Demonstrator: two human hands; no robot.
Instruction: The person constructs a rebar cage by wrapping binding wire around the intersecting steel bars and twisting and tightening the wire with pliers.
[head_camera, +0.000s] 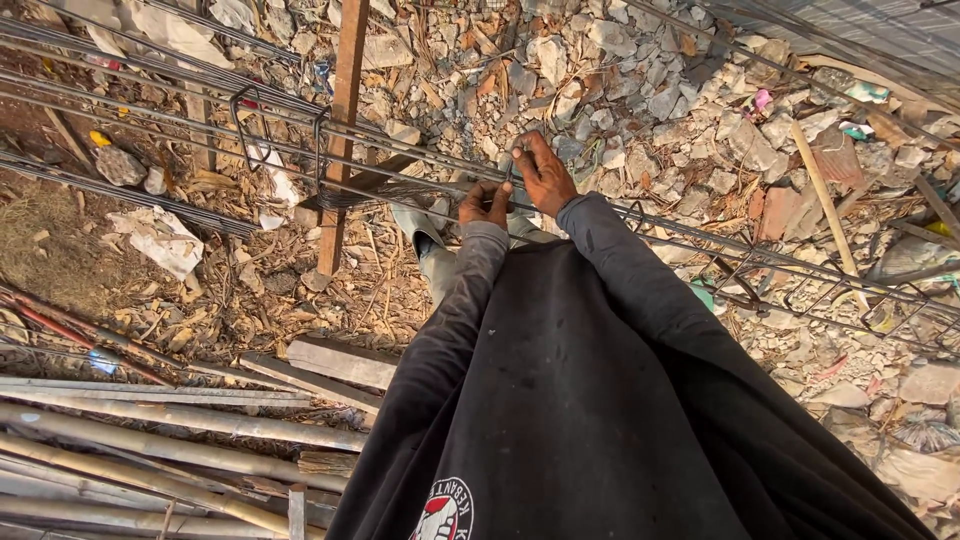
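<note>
While both hands meet at the upper middle of the frame, the work in hand looks like tying a joint on a rebar cage (300, 150), a bundle of thin, dark steel rods running from the upper left down to the right edge. The left hand (487, 203) is clenched over one rod, knuckles up. The right hand (543, 172) pinches something small and thin just above the same rod, probably binding wire, though it is too fine to tell. By my judgement the joint needs a firm hold on the rod and a tight twist at the fingertips. 2 bent rectangular stirrups (245, 125) ring the rods at upper left. A rough wooden post (342, 120) stands behind them. Pale broken rubble (650, 90) covers the ground, and smooth bamboo poles (150, 440) lie at lower left.
</note>
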